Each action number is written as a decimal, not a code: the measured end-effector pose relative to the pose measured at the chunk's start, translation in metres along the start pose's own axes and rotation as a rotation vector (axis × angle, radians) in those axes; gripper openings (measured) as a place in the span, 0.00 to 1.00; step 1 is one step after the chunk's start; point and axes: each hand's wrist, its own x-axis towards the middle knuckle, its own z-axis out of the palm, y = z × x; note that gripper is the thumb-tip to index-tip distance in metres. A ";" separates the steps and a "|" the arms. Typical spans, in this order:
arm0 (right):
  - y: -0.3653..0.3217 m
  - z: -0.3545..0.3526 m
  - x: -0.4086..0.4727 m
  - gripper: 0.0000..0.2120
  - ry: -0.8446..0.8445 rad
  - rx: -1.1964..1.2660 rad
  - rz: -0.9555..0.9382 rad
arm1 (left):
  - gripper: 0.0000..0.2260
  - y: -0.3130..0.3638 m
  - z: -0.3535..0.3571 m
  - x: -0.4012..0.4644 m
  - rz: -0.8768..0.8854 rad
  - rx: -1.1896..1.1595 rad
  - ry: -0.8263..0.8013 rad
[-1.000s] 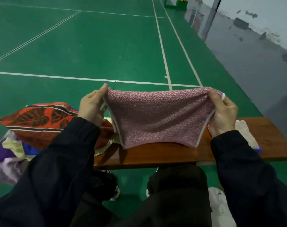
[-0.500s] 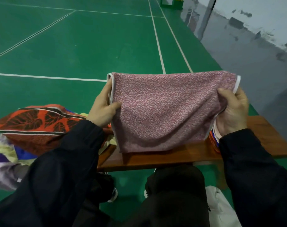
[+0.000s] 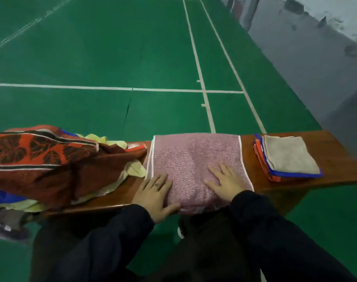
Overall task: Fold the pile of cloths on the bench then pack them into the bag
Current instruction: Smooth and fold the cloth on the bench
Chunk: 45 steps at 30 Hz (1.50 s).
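The pink towel (image 3: pixel 196 159) lies flat across the middle of the bench (image 3: pixel 336 147); left hand (image 3: pixel 155 192) and right hand (image 3: pixel 226 184) press its near edge, fingers spread. Unfolded cloth pile (image 3: pixel 51 159) covers the left end, folded stack (image 3: pixel 287 159) the right

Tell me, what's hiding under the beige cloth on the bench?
Under the beige cloth lie a blue cloth and orange cloths; only their edges show. Anything deeper is covered.

Green court floor (image 3: pixel 96 47) with white lines (image 3: pixel 61 87) meets a grey wall (image 3: pixel 308 47).
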 end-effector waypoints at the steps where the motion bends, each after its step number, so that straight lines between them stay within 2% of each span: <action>1: 0.003 0.006 0.001 0.37 0.011 -0.069 0.003 | 0.44 -0.004 0.010 -0.004 0.011 0.063 -0.042; 4: 0.002 0.010 0.005 0.33 0.060 -0.140 -0.002 | 0.49 -0.012 0.015 -0.004 0.041 0.143 -0.052; 11: -0.002 -0.015 0.049 0.34 0.007 -0.162 0.025 | 0.41 -0.010 -0.010 0.042 -0.120 0.107 -0.102; 14: -0.007 -0.019 0.051 0.34 0.047 -0.123 0.020 | 0.39 -0.012 -0.013 0.043 -0.072 0.111 -0.023; 15: -0.008 -0.017 0.043 0.33 0.096 -0.092 -0.005 | 0.35 -0.012 -0.015 0.039 -0.002 0.113 0.069; 17: -0.007 -0.008 0.022 0.28 0.232 -0.037 -0.097 | 0.19 -0.018 -0.010 0.032 0.184 0.116 0.274; 19: 0.003 0.000 0.001 0.24 0.301 -0.033 -0.203 | 0.08 -0.024 -0.009 0.027 0.250 0.072 0.331; 21: 0.018 0.008 -0.013 0.25 0.304 -0.033 -0.250 | 0.09 -0.027 -0.015 0.025 0.232 0.058 0.257; 24: 0.033 0.010 -0.021 0.27 0.304 -0.023 -0.213 | 0.15 -0.033 -0.019 0.025 0.239 0.079 0.149; 26: 0.035 0.010 -0.020 0.25 0.343 -0.068 -0.216 | 0.15 -0.033 -0.022 0.022 0.205 0.066 0.131; 30: 0.034 0.000 -0.015 0.21 0.352 -0.152 -0.156 | 0.07 -0.023 -0.032 0.018 0.058 0.000 0.297; 32: 0.036 -0.006 -0.015 0.20 0.348 -0.203 -0.126 | 0.05 -0.019 -0.044 0.018 -0.060 -0.060 0.393; 34: 0.036 -0.012 -0.020 0.16 0.404 -0.230 -0.135 | 0.05 -0.016 -0.057 0.015 -0.105 -0.084 0.445; 37: 0.030 -0.023 -0.032 0.08 0.619 -0.129 -0.197 | 0.10 -0.023 -0.069 0.004 -0.040 -0.086 0.584; 40: 0.022 -0.030 -0.050 0.08 0.761 -0.039 -0.311 | 0.13 -0.040 -0.064 -0.015 0.101 -0.059 0.705; 43: 0.020 -0.022 -0.066 0.05 0.735 -0.028 -0.403 | 0.09 -0.049 -0.046 -0.036 0.202 -0.053 0.704; 45: 0.020 -0.010 -0.073 0.03 0.632 -0.077 -0.436 | 0.09 -0.051 -0.030 -0.044 0.243 -0.034 0.577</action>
